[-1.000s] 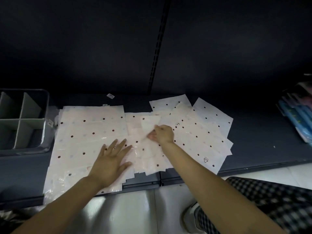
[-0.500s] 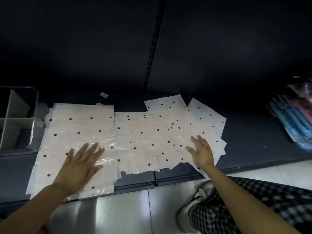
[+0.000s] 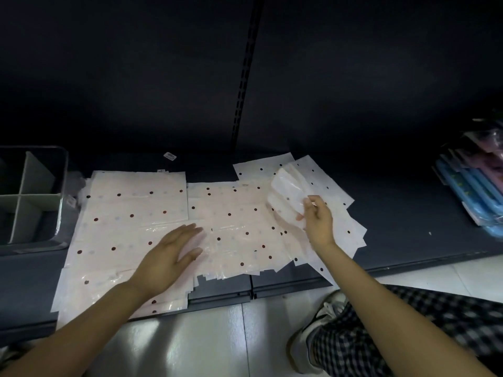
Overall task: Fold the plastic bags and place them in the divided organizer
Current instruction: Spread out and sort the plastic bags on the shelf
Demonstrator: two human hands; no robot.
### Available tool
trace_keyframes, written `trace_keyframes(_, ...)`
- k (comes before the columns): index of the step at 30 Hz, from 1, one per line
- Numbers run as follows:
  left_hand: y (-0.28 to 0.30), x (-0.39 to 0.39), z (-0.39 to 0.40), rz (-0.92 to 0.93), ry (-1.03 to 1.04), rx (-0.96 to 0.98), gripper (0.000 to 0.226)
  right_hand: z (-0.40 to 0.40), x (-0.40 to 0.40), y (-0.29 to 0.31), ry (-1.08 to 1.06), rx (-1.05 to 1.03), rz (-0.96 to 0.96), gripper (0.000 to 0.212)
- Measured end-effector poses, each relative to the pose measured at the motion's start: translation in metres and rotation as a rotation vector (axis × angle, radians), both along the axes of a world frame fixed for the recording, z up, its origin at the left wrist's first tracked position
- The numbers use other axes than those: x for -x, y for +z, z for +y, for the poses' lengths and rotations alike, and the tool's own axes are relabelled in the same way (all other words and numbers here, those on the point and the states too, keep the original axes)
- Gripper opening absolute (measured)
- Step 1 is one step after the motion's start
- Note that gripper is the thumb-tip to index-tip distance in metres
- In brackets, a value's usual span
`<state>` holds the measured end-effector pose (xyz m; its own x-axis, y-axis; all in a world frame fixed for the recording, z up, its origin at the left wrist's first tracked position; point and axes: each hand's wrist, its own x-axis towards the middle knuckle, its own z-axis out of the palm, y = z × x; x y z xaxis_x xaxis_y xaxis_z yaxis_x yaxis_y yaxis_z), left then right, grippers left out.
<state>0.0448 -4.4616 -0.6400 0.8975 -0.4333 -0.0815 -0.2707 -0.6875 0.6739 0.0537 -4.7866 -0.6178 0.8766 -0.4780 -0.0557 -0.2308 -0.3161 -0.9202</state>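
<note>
polka-dot plastic bags lie spread in overlapping layers across the dark shelf. left hand presses flat on them, fingers straight and together. right hand pinches the raised edge of one bag, curling it upward. divided organizer sits at the shelf's left end, beside the bags.

Head camera, high and close, looking forward and down.
A single wide-angle view faces 12 o'clock over the shelf; bags fill the centre, the organizer sits at 9 o'clock, and floor lies at 6 o'clock.
</note>
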Motion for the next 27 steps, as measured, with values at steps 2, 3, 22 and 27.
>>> trace_keyframes(2,0.01,-0.004,-0.014,0.175,0.102,0.193,0.06,0.033,-0.002,0.009,0.145,-0.056,0.002,0.017)
trace_keyframes(3,0.016,-0.008,-0.019,0.304,0.182,0.332,0.059,0.049,-0.001,0.012,0.226,-0.073,0.014,0.019)
trace_keyframes(22,-0.011,-0.03,0.098,0.209,0.907,-0.113,0.062,-0.009,0.015,-0.045,0.065,0.597,0.476,0.073)
trace_keyframes(27,-0.014,-0.017,0.094,-0.096,0.685,-0.3,0.074,-0.034,0.024,-0.063,0.07,0.639,0.66,0.073)
